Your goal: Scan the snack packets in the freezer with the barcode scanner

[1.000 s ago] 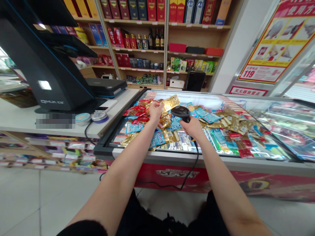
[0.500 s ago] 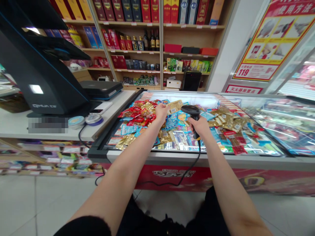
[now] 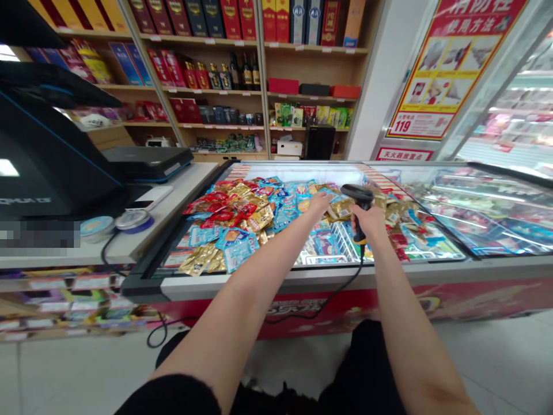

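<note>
My right hand (image 3: 368, 221) is closed around the handle of a black corded barcode scanner (image 3: 358, 196), whose head points left over the pile. My left hand (image 3: 318, 203) reaches out flat over a heap of small snack packets (image 3: 242, 216), gold, red and blue, spread on the glass lid of a chest freezer (image 3: 302, 275). Its fingers are stretched out and rest on or just above a gold packet (image 3: 339, 208) beside the scanner; whether they grip it I cannot tell.
A black checkout terminal (image 3: 47, 167) stands on the white counter (image 3: 129, 245) at left, with a flat black device (image 3: 149, 161), a phone and two round tins. The scanner's cable (image 3: 311, 305) hangs down the freezer's red front. Shelves of boxes and bottles (image 3: 242, 75) fill the back wall.
My left hand held a gold packet up beside the scanner; now it has come down onto the pile with fingers stretched out. The view has swung right and the scanner moved a little right.
</note>
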`<state>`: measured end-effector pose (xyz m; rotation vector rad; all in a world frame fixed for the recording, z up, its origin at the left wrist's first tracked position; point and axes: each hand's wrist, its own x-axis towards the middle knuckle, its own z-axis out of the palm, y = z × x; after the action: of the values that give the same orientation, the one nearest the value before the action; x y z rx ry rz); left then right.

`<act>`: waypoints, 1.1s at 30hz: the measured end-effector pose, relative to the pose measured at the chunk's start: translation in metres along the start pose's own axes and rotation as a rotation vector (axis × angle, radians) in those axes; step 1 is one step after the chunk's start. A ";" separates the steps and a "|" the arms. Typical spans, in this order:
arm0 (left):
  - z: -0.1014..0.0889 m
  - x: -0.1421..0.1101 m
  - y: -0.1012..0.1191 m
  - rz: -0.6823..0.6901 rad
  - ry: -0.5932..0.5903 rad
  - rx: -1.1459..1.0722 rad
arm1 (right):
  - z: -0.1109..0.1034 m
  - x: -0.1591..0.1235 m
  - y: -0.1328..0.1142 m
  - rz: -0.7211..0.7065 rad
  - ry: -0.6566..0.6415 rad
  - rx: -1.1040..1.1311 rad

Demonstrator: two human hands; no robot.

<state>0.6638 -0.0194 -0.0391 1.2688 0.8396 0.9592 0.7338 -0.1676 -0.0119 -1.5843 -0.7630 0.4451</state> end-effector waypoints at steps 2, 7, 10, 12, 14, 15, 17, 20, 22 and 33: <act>-0.009 -0.003 -0.001 -0.027 0.042 0.097 | 0.001 -0.001 0.004 0.025 0.006 0.020; -0.045 -0.005 0.011 0.174 0.066 0.227 | 0.011 -0.002 0.004 0.031 -0.007 0.029; -0.072 -0.004 0.024 0.250 0.070 0.256 | 0.023 -0.003 0.002 -0.018 -0.056 0.011; -0.094 -0.004 0.034 0.279 0.101 0.275 | 0.035 -0.004 0.000 -0.043 -0.096 0.000; -0.119 -0.005 0.045 0.298 0.159 0.303 | 0.049 -0.008 -0.002 -0.059 -0.141 -0.008; -0.133 -0.006 0.050 0.310 0.196 0.315 | 0.057 -0.010 -0.004 -0.063 -0.164 -0.013; -0.160 -0.009 0.058 0.330 0.261 0.342 | 0.074 -0.016 -0.007 -0.068 -0.204 -0.021; -0.202 -0.016 0.065 0.371 0.339 0.479 | 0.098 -0.028 -0.013 -0.082 -0.257 -0.024; -0.228 -0.021 0.066 0.378 0.365 0.667 | 0.112 -0.037 -0.017 -0.092 -0.292 -0.033; -0.279 -0.035 0.055 0.286 -0.037 1.251 | 0.135 -0.056 -0.020 -0.075 -0.366 -0.010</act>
<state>0.3886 0.0566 -0.0186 2.5071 1.3162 0.5664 0.5994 -0.1089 -0.0228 -1.4953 -1.0992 0.6886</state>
